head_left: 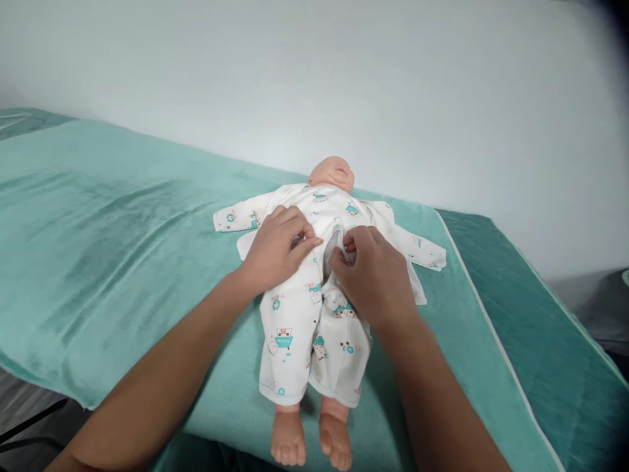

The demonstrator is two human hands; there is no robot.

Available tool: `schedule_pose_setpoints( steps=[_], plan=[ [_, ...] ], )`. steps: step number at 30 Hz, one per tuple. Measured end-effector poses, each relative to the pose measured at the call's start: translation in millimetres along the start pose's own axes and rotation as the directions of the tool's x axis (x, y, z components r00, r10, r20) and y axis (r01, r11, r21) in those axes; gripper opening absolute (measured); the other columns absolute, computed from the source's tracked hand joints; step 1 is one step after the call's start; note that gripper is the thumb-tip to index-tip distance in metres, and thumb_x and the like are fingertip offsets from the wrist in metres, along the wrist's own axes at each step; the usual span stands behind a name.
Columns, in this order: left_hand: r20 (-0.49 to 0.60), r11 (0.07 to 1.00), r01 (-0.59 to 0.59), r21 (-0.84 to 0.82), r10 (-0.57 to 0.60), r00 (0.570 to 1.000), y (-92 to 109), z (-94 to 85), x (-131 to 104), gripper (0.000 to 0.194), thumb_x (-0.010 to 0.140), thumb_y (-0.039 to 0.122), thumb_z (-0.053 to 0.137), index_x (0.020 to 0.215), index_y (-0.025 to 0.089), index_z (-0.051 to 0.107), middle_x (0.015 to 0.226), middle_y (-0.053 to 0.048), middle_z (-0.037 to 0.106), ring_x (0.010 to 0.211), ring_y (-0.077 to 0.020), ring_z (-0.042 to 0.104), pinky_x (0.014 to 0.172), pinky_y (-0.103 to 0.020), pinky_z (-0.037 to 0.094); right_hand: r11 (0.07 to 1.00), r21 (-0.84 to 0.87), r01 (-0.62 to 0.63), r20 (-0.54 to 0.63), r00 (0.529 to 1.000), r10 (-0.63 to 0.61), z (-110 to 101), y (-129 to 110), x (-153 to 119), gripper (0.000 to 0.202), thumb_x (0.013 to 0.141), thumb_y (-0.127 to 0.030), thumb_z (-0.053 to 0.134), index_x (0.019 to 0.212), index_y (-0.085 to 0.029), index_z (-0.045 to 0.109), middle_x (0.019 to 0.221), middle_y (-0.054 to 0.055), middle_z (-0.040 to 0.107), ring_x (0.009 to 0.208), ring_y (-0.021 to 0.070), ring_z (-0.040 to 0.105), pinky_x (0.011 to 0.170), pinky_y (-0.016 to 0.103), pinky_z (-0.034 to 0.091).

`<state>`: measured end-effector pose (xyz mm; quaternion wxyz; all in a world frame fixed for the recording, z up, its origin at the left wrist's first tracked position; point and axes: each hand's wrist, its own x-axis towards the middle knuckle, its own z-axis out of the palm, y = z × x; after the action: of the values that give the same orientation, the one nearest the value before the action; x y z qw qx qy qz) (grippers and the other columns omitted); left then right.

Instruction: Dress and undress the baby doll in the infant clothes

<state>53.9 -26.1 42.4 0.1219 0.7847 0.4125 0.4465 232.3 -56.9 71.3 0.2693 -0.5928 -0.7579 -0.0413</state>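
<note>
A baby doll [332, 173] lies on its back, its bare feet toward me. It wears a white printed top [330, 204] with both sleeves spread out and white printed trousers [289, 334]. At the doll's left-of-picture waist, my left hand [285, 246] pinches the edge of the white cloth between thumb and fingers. My right hand [371, 269] is closed on the cloth just across from it, at the doll's middle. Between the hands the cloth gapes in a fold with a greyish inside. My right fingertips are partly hidden.
Under the doll is a light green blanket [122, 262], wrinkled at the left. A darker green cover [531, 314] shows at the right. A white wall [295, 78] stands behind. Dark thin bars [34, 419] are at the lower left.
</note>
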Motion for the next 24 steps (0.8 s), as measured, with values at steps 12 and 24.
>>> schedule_pose_setpoints(
  steps=[12, 24],
  plan=[
    [-0.010, 0.969, 0.194, -0.150, -0.198, 0.980, 0, -0.7, -2, 0.025, 0.085, 0.026, 0.067, 0.107, 0.024, 0.056, 0.087, 0.002, 0.060, 0.069, -0.0119, 0.049, 0.068, -0.030, 0.043, 0.746, 0.627, -0.225, 0.137, 0.974, 0.179, -2, 14, 5, 0.008, 0.082, -0.027, 0.062, 0.080, -0.021, 0.058, 0.063, -0.006, 0.049, 0.056, 0.0096, 0.045, 0.057, 0.026, 0.039],
    [-0.296, 0.935, 0.045, -0.353, -0.157, 0.942, -6, 10.1, -11, 0.025, 0.093, 0.033, 0.059, 0.116, 0.026, 0.050, 0.085, 0.000, 0.055, 0.081, -0.0144, 0.056, 0.083, -0.033, 0.049, 0.803, 0.588, -0.101, -0.021, 0.990, 0.140, 11, 17, 3, 0.008, 0.089, -0.030, 0.059, 0.088, -0.022, 0.060, 0.069, -0.004, 0.056, 0.059, 0.0111, 0.048, 0.060, 0.027, 0.042]
  ],
)
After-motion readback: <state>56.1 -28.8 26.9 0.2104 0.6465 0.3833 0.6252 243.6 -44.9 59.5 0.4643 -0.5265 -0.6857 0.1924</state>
